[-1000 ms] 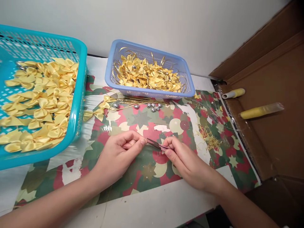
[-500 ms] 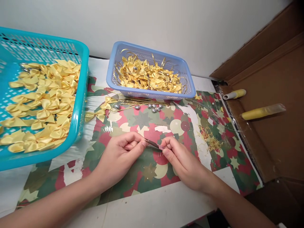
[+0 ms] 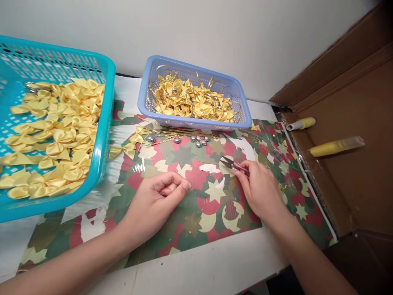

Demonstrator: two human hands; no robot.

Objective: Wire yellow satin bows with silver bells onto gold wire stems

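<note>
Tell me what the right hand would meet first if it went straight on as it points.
Probably the clustered silver beads: the scissors in the right hand point roughly at them, though depth is unclear.

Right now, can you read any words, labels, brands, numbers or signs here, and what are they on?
None can be read.
The patterned sheet shows stars and round shapes, no lettering.
I see no label on the turquoise basket, the blue basket or the yellow tube.
Any mark on the snips in the right hand is too small to read.
</note>
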